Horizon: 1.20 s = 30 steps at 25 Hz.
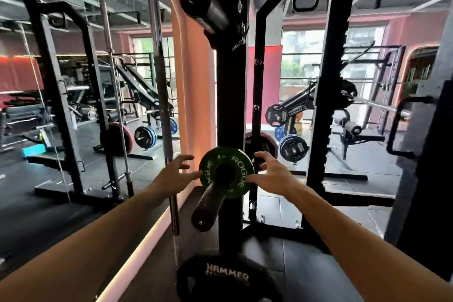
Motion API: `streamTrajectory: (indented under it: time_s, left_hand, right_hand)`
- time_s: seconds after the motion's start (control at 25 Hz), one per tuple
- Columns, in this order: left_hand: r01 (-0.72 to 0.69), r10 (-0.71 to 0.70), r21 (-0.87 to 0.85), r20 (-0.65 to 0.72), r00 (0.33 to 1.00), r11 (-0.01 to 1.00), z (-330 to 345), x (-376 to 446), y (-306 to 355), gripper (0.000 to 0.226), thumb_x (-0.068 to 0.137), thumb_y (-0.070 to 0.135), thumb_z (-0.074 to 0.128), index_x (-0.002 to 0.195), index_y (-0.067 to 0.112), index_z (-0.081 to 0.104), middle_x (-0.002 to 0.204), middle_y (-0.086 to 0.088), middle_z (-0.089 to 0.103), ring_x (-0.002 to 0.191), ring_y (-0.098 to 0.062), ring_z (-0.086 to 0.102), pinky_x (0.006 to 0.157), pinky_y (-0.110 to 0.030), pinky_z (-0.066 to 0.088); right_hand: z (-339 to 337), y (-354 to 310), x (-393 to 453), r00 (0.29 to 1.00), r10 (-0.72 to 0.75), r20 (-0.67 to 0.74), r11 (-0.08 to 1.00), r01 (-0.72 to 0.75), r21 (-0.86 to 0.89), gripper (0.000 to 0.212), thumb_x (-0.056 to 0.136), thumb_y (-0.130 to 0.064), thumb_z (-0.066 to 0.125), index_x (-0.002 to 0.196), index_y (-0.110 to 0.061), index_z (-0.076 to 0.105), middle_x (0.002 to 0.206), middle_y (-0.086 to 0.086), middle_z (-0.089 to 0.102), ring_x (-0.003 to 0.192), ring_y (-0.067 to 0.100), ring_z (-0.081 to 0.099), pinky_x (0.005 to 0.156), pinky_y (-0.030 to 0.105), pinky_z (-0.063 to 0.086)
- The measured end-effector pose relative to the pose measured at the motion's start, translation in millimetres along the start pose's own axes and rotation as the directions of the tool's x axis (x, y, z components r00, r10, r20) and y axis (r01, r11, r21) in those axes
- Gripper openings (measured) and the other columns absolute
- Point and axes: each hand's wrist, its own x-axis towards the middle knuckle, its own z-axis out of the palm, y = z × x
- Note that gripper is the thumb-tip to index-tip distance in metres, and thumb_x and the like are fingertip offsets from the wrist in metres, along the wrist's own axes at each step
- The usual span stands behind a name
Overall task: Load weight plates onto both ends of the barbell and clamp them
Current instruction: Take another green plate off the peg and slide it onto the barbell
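So far the loading looks barely begun, as far as this view lets one judge. A green Rogue plate (226, 171) sits on a black storage peg (208, 203) that juts from the rack upright (231, 95) toward the camera, and both hands are reaching for it from either side. The left hand (175, 173) is spread, its fingertips at or just touching the plate's left rim; the right hand (270, 174) is likewise spread, thumb near the plate's right edge and fingers curling toward its back. Neither hand is closed on the plate yet, so I read this as the moment just before a grasp, not a carry. A second, empty peg (207, 7) sticks out higher on the same upright, and a black Hammer plate (226, 277) lies low at the foot of the rack, near the bottom edge of the view. A barbell (380, 105) rests across a rack on the right, well apart from the hands; its sleeves cannot be made out clearly enough to say whether they carry anything. 2 more bars (157, 61) stand upright on the left. No clamp or collar can be picked out with certainty. By my judgement, what remains is nearly everything: pulling this plate off the peg, sliding plates on at both ends, and clamping each side.
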Motion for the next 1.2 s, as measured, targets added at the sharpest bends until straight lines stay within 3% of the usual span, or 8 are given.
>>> streamTrajectory:
  time_s: [0.12,0.2,0.28,0.44,0.64,0.76,0.88,1.2]
  left_hand:
    - [0.023,-0.023,-0.051,0.006,1.0,0.998,21,39,3,0.058,0.092,0.037,0.071,0.144,0.024,0.048,0.126,0.0,0.053,0.117,-0.025,0.058,0.086,-0.035,0.05]
    - [0.024,-0.024,-0.089,-0.009,1.0,0.996,33,53,0,0.039,0.092,0.04,0.07,0.126,0.024,0.062,0.119,-0.003,0.064,0.108,-0.025,0.065,0.09,-0.04,0.055]
    - [0.012,-0.016,-0.097,-0.047,0.999,0.995,40,57,-4,0.028,0.086,0.048,0.073,0.107,0.03,0.066,0.109,-0.003,0.072,0.1,-0.025,0.071,0.094,-0.049,0.057]
    - [-0.049,0.057,0.085,-0.096,0.994,0.995,42,39,-2,0.05,0.086,0.053,0.071,0.125,0.024,0.061,0.112,0.0,0.069,0.099,-0.025,0.07,0.094,-0.042,0.055]
    - [-0.05,0.059,0.072,-0.128,0.99,0.996,27,-14,4,0.039,0.091,0.044,0.07,0.121,0.021,0.061,0.108,-0.001,0.068,0.097,-0.026,0.068,0.085,-0.036,0.052]
    - [-0.071,0.081,0.072,-0.148,0.986,0.995,6,-67,2,0.029,0.087,0.041,0.075,0.107,0.023,0.065,0.097,0.0,0.07,0.09,-0.027,0.068,0.081,-0.038,0.053]
    - [-0.109,0.117,0.049,-0.194,0.974,0.993,-12,-125,-1,0.027,0.08,0.045,0.077,0.097,0.028,0.066,0.088,0.003,0.069,0.077,-0.025,0.067,0.078,-0.046,0.058]
    - [-0.343,0.341,0.027,-0.204,0.918,0.939,-11,-260,94,0.022,0.088,0.045,0.072,0.099,0.028,0.063,0.087,0.015,0.063,0.074,-0.01,0.062,0.066,-0.027,0.051]
  right_hand:
    - [4,8,33,1.0,-0.015,0.026,1.0,0.014,0.027,0.061,0.083,-0.028,0.077,0.138,-0.026,0.053,0.106,-0.007,0.067,0.092,0.007,0.067,0.067,0.011,0.046]
    - [7,12,43,0.998,-0.057,-0.014,0.998,0.057,0.022,0.046,0.083,-0.026,0.077,0.126,-0.022,0.061,0.088,-0.011,0.068,0.073,-0.004,0.065,0.051,0.004,0.042]
    - [12,16,45,0.992,-0.098,-0.078,0.995,0.098,-0.01,0.04,0.083,-0.028,0.079,0.118,-0.019,0.062,0.082,-0.012,0.067,0.067,-0.006,0.062,0.048,0.003,0.04]
    - [21,14,31,0.987,-0.114,-0.111,0.993,0.114,-0.006,0.04,0.082,-0.034,0.079,0.114,-0.021,0.059,0.082,-0.012,0.065,0.071,-0.004,0.062,0.052,0.007,0.04]
    - [36,1,-18,0.985,-0.124,-0.123,0.991,0.129,0.034,0.036,0.085,-0.03,0.078,0.113,-0.021,0.057,0.098,-0.005,0.067,0.085,0.011,0.066,0.059,0.01,0.043]
    - [45,-11,-69,0.984,-0.158,-0.082,0.984,0.164,0.069,0.029,0.086,-0.026,0.075,0.104,-0.027,0.053,0.104,-0.003,0.072,0.09,0.018,0.07,0.075,0.031,0.059]
    - [50,-26,-123,0.973,-0.221,-0.068,0.972,0.225,0.065,0.028,0.084,-0.028,0.075,0.101,-0.027,0.053,0.103,0.0,0.076,0.088,0.019,0.073,0.08,0.045,0.061]
    - [-27,-64,-287,0.955,-0.215,-0.205,0.961,0.244,0.131,0.028,0.094,-0.018,0.068,0.116,-0.02,0.052,0.11,0.005,0.07,0.094,0.02,0.071,0.084,0.043,0.06]
